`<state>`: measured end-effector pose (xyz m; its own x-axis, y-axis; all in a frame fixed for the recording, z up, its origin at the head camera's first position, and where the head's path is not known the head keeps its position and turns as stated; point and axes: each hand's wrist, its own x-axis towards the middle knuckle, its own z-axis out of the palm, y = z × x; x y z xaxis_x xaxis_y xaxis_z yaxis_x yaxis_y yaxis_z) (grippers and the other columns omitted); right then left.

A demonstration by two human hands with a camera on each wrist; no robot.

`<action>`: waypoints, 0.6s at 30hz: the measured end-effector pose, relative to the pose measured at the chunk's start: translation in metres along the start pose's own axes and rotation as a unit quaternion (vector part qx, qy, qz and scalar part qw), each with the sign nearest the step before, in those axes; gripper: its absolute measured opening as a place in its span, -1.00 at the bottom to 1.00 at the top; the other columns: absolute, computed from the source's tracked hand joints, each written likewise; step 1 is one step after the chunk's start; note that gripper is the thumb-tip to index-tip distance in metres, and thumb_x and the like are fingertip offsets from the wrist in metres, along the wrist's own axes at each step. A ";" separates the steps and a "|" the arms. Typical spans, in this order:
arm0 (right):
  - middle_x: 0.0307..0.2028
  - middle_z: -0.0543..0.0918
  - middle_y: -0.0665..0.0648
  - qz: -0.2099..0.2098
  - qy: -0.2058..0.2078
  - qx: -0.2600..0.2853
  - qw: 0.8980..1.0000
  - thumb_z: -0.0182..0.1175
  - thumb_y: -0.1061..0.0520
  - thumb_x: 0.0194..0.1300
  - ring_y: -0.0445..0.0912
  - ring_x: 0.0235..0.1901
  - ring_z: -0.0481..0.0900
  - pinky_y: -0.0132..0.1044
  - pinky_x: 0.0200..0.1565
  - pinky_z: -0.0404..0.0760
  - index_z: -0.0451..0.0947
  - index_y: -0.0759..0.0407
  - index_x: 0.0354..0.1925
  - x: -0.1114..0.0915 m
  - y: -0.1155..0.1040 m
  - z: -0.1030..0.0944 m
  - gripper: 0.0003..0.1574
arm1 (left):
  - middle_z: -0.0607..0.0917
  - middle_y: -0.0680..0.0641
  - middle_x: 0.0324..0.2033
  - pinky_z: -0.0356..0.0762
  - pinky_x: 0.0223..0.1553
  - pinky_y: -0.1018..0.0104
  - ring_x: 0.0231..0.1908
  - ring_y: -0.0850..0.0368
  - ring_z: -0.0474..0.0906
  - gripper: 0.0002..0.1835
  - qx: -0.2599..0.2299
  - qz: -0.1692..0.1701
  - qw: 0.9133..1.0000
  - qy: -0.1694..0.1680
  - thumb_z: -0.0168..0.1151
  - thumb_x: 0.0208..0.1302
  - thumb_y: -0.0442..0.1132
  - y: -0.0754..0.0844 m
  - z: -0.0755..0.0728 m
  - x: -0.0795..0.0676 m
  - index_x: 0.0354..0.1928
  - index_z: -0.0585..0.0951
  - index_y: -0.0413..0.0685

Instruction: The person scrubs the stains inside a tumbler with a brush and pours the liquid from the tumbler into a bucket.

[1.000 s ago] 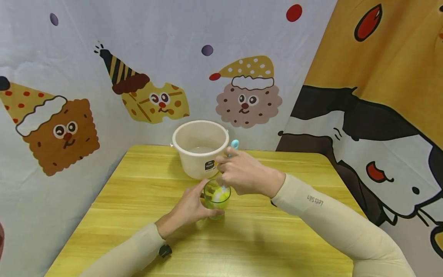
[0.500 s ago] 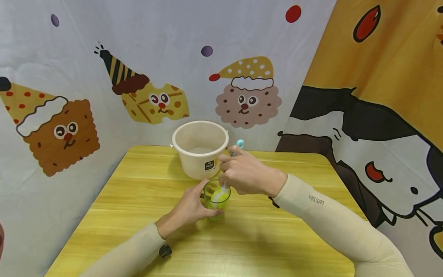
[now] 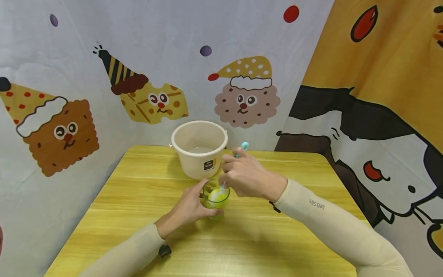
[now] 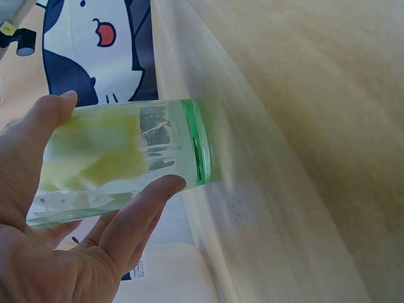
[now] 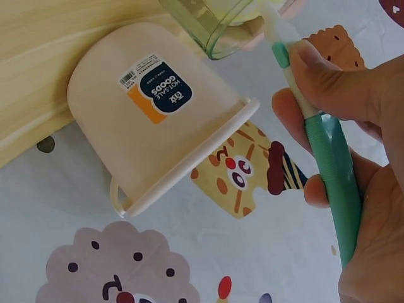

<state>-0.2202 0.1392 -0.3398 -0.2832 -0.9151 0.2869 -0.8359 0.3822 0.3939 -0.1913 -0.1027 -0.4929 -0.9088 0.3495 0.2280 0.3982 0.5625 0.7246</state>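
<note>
A clear, green-tinted glass [image 3: 217, 216] stands upright on the table, and my left hand [image 3: 185, 209] grips its side with thumb and fingers apart around it. In the left wrist view, the thick green base of the glass [image 4: 197, 142] is right at the tabletop. My right hand [image 3: 247, 173] holds a cup brush by its teal handle [image 5: 331, 164], whose looped end [image 3: 244, 146] sticks up above the knuckles. The brush's yellow and white sponge head [image 3: 217, 195] is down inside the glass, pale and blurred through the wall in the left wrist view.
A cream bucket [image 3: 190, 163] with a dark and orange label stands just behind the glass, close to my right hand. The wood-grain table [image 3: 131, 200] ends at a cartoon-printed cloth [image 3: 155, 57] at the back.
The upper end of the brush handle has tipped to the right, and the sponge head has shifted inside the glass. My right hand moved slightly with it; my left hand and the glass stay put.
</note>
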 end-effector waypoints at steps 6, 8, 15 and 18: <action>-0.35 0.81 -0.16 0.006 0.018 -0.015 1.000 0.78 -0.08 0.21 -0.11 -0.11 0.56 0.01 0.28 0.50 0.93 -0.30 -0.25 -0.002 -0.004 0.002 -0.81 | 0.85 0.11 0.12 0.82 0.02 0.33 0.04 0.22 0.81 -0.07 -0.005 -0.006 1.000 -0.004 0.91 0.11 0.12 -0.001 0.000 -0.001 0.46 0.57 0.20; -0.36 0.80 -0.15 0.007 0.025 -0.022 0.999 0.77 -0.08 0.21 -0.10 -0.11 0.56 0.01 0.27 0.49 0.92 -0.29 -0.27 -0.001 -0.005 0.003 -0.82 | 0.85 0.11 0.12 0.81 0.02 0.35 0.04 0.22 0.81 -0.07 -0.006 -0.005 1.000 -0.006 0.91 0.12 0.11 -0.001 0.000 -0.001 0.46 0.56 0.20; -0.40 0.78 -0.11 0.003 0.050 -0.062 0.997 0.76 -0.11 0.20 -0.09 -0.16 0.49 -0.05 0.20 0.45 0.89 -0.30 -0.35 0.000 -0.006 0.008 -0.82 | 0.86 0.06 0.13 0.80 -0.01 0.37 0.04 0.21 0.82 -0.06 -0.007 0.008 1.000 -0.007 0.90 0.14 0.14 -0.002 0.000 0.000 0.48 0.56 0.14; -0.39 0.81 -0.10 0.002 0.062 -0.073 0.995 0.76 -0.05 0.16 -0.09 -0.16 0.47 -0.06 0.20 0.42 0.90 -0.31 -0.35 0.000 -0.007 0.009 -0.81 | 0.86 0.07 0.13 0.79 -0.01 0.38 0.02 0.21 0.81 -0.06 -0.005 0.008 1.000 -0.007 0.90 0.14 0.13 -0.002 0.000 0.000 0.48 0.57 0.15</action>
<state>-0.2186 0.1352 -0.3503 -0.2187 -0.8941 0.3908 -0.7551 0.4088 0.5126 -0.1921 -0.1045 -0.4944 -0.9000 0.3698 0.2306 0.4119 0.5491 0.7272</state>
